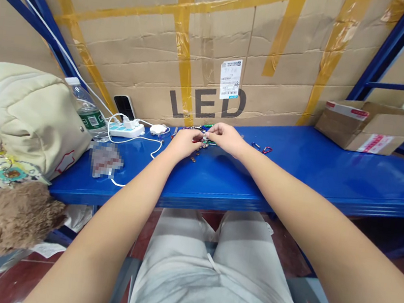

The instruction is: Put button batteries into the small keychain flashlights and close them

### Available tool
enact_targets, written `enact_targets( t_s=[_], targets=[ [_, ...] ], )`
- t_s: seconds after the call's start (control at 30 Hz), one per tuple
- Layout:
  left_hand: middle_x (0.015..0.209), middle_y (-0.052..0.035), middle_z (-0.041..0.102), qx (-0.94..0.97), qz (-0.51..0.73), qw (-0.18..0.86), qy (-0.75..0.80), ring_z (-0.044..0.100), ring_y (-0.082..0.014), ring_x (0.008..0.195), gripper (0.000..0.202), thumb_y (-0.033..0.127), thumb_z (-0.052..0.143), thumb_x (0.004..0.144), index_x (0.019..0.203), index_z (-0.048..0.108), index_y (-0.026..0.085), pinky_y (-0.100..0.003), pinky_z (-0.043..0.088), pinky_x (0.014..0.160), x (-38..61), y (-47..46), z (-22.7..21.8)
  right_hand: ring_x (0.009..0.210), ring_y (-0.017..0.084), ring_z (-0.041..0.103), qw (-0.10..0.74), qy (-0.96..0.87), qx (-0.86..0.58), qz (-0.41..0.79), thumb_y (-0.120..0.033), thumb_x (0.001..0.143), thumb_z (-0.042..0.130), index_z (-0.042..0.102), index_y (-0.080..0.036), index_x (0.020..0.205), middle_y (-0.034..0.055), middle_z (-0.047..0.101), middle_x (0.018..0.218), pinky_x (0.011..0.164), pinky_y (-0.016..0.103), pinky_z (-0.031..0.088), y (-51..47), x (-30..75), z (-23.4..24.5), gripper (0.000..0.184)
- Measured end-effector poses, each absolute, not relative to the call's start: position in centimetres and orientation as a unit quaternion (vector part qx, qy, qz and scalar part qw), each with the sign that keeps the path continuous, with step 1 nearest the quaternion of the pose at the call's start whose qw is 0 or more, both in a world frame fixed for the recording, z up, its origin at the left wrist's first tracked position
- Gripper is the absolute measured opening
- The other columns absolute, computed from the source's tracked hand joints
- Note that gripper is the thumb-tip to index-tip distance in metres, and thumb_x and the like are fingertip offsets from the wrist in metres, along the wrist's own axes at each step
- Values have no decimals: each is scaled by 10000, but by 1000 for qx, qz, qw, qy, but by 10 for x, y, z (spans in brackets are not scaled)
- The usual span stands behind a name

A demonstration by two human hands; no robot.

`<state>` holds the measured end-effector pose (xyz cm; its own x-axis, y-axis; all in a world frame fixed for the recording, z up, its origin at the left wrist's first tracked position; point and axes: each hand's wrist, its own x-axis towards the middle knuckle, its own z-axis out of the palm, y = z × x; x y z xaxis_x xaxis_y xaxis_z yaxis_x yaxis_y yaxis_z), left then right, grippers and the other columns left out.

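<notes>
Both my hands meet at the back middle of a blue shelf [296, 174]. My left hand [184, 142] is closed around small coloured metal clips, red and green showing between the fingers. My right hand [226, 137] pinches a small silvery piece right against the left hand's clips [203, 142]. A few more small clips, one red [267, 150] and one blue, lie on the shelf just right of my right hand. Tiny parts lie below my left hand.
A cream padded bag [31, 119] with a plush bear charm [18, 216] sits at the left, beside a water bottle [86, 109]. A phone [125, 106], white power strip [126, 129] and cables lie behind. A cardboard box [365, 126] stands at the right. Taped cardboard forms the back wall.
</notes>
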<state>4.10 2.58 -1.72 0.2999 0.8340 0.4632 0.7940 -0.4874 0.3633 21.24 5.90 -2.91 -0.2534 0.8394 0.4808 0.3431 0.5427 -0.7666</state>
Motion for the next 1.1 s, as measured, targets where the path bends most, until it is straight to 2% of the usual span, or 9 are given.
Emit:
enact_targets(
  t_s=[0.07,0.17,0.4,0.5,0.6,0.73,0.83,0.97,1.1],
  targets=[
    [864,-18,730,801,312,35,509,635,-193,820,147,150,651,744,864,716,203,-288,474,780,41,25,-17,702,137,532,476,-747,-398,239,-283,785,616,578,-165,801,22,623,766,635,261,421,56,214,-26,125],
    [882,-24,732,796,313,43,517,643,-202,841,154,158,656,746,879,718,204,-298,474,797,41,25,-16,685,138,520,449,-799,-359,177,-229,792,569,594,-165,799,15,607,752,631,261,404,51,219,-21,69],
    [900,-37,732,797,314,55,513,646,-209,861,164,202,628,770,906,720,193,-311,472,795,40,25,-15,739,171,547,355,-885,-300,23,-132,790,482,699,-164,968,42,634,785,672,271,384,47,222,-20,283],
    [881,-46,729,788,313,35,529,643,-218,854,164,210,631,758,894,720,189,-312,470,775,38,28,-16,723,172,547,347,-888,-301,11,-149,793,497,681,-150,1019,48,642,802,655,268,378,44,219,-22,292],
    [871,-49,729,778,326,29,536,644,-220,838,164,182,623,738,870,719,192,-307,469,763,34,31,-18,734,180,555,341,-889,-304,8,-185,789,543,675,-138,959,61,650,816,654,273,378,41,212,-23,220],
    [851,-51,723,776,339,17,532,638,-221,821,122,166,626,720,811,704,188,-306,467,762,31,35,-20,719,183,553,244,-920,-305,25,-246,796,603,687,-142,800,75,666,813,639,276,367,40,202,-28,134],
    [823,-45,714,780,333,7,531,632,-222,813,71,196,636,733,781,688,191,-308,457,740,32,36,-20,657,160,538,195,-921,-331,61,-243,807,612,707,-144,812,54,672,772,607,266,351,41,196,-32,137],
    [837,-41,721,781,327,7,532,638,-212,824,78,186,635,736,796,684,183,-296,451,729,32,35,-20,660,150,540,210,-909,-352,77,-207,788,649,715,-140,794,41,665,745,624,258,355,44,196,-32,95],
    [884,-44,734,778,322,16,539,650,-208,845,148,171,635,736,869,701,180,-291,458,746,33,33,-19,674,147,525,348,-875,-334,52,-225,785,677,711,-132,810,35,620,733,642,258,366,51,204,-29,103]
  ],
)
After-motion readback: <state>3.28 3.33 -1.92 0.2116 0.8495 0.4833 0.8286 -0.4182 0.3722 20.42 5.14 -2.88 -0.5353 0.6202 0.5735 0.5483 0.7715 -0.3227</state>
